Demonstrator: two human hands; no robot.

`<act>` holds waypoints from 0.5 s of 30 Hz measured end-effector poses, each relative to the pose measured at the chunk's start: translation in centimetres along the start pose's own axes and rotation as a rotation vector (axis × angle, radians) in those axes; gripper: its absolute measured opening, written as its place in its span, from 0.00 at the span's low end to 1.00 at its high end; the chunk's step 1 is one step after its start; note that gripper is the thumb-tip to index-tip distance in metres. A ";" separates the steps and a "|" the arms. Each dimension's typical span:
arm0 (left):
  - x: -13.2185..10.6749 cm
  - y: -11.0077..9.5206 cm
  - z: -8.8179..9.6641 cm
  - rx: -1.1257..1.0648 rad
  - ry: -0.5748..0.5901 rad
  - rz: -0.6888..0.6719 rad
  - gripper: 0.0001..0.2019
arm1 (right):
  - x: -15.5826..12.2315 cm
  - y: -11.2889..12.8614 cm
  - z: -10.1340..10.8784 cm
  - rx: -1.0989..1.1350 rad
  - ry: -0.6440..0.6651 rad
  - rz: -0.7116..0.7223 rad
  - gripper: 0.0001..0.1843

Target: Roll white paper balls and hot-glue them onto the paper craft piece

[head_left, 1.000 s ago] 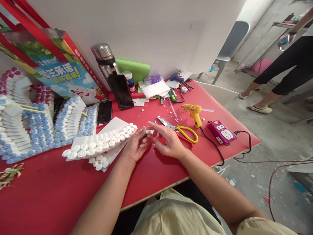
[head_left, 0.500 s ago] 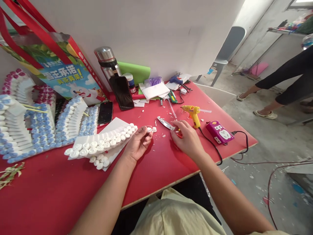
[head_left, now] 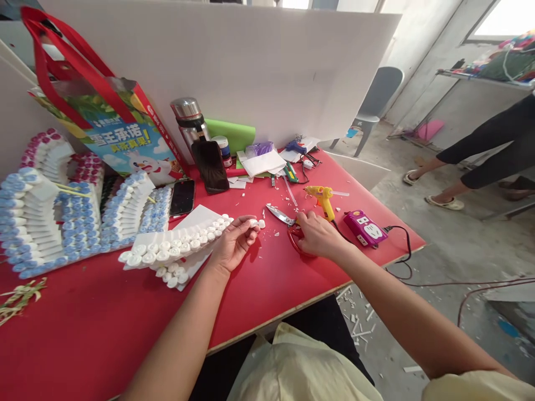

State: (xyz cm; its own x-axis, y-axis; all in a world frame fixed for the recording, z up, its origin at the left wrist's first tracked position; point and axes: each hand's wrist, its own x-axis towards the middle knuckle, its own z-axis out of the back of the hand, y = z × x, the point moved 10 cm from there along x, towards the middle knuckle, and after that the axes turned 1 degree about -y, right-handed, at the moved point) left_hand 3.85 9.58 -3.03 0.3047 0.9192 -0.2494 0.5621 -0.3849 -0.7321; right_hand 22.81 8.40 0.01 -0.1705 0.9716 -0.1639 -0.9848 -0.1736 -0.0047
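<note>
My left hand point(head_left: 234, 240) pinches a small white rolled rosette point(head_left: 253, 223) between thumb and fingertips, with a second white bud point(head_left: 262, 224) just beyond it. Scissors point(head_left: 281, 216) with red handles lie on the table, blades pointing away to the left. Over their handles, my right hand point(head_left: 318, 234) is closed, its fingers partly hiding the loops. Beside my left hand, rows of white rosettes point(head_left: 175, 245) line a stack of white card strips. A yellow glue gun point(head_left: 322, 199) rests just beyond my right hand.
A purple power socket box point(head_left: 366, 228) with a cord sits at the right table edge. Phones point(head_left: 183, 197), a steel thermos point(head_left: 190, 120) and a printed bag point(head_left: 121, 133) stand at the back left. Blue-and-white rosette pieces point(head_left: 37, 223) fill the left. A person's legs point(head_left: 480, 139) show at right.
My right hand has curled further over the scissors' handles, and more of the red loops shows. My left hand keeps its pinch on the rosette. The camera view has tilted up slightly.
</note>
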 end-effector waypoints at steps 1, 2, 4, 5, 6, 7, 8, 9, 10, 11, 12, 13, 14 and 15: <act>-0.1 -0.1 -0.2 0.013 0.012 -0.014 0.10 | 0.0 -0.1 0.0 -0.001 0.001 0.004 0.24; -0.1 -0.2 -0.4 0.024 0.025 -0.023 0.11 | 0.0 -0.1 -0.1 -0.002 0.001 0.010 0.23; -0.3 -0.2 -0.6 0.035 0.038 -0.030 0.12 | -0.3 -0.2 -0.2 -0.001 0.001 0.026 0.22; -0.3 -0.1 -0.7 0.036 0.036 -0.031 0.12 | -0.4 -0.3 -0.2 0.002 -0.002 0.032 0.21; -0.4 -0.1 -0.6 0.037 0.029 -0.032 0.12 | -0.5 -0.3 -0.2 0.008 -0.007 0.036 0.21; -0.4 0.0 -0.5 0.036 0.021 -0.032 0.12 | -0.6 -0.4 -0.2 0.019 -0.008 0.041 0.21; -0.4 0.0 -0.4 0.033 0.014 -0.031 0.12 | -0.6 -0.5 -0.3 0.038 -0.005 0.042 0.20; -0.4 0.1 -0.3 0.025 0.010 -0.030 0.12 | -0.6 -0.6 -0.3 0.066 0.001 0.042 0.20; -0.4 0.1 -0.3 0.014 0.007 -0.029 0.12 | -0.6 -0.9 -0.4 0.102 0.004 0.043 0.21; -0.3 0.1 -0.2 -0.001 0.005 -0.030 0.12 | -0.5 -1.2 -0.4 0.145 0.002 0.040 0.21; -0.2 0.1 0.0 -0.020 -0.001 -0.031 0.12 | -0.4 -1.6 -0.5 0.194 -0.005 0.033 0.23; -0.2 0.1 0.1 -0.040 -0.010 -0.032 0.12 | -0.3 -2.1 -0.5 0.248 -0.018 0.024 0.24; -0.1 0.2 0.3 -0.059 -0.024 -0.030 0.11 | -0.2 -2.6 -0.5 0.307 -0.037 0.017 0.25; -0.1 0.2 0.5 -0.076 -0.042 -0.025 0.10 | -0.2 -3.1 -0.5 0.372 -0.058 0.014 0.26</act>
State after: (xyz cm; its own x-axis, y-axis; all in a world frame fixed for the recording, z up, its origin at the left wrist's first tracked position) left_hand 3.59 9.47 -3.45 0.2587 0.9305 -0.2593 0.6259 -0.3659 -0.6887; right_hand 25.89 8.65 -0.42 -0.1755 0.9788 -0.1055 -0.9253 -0.1274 0.3572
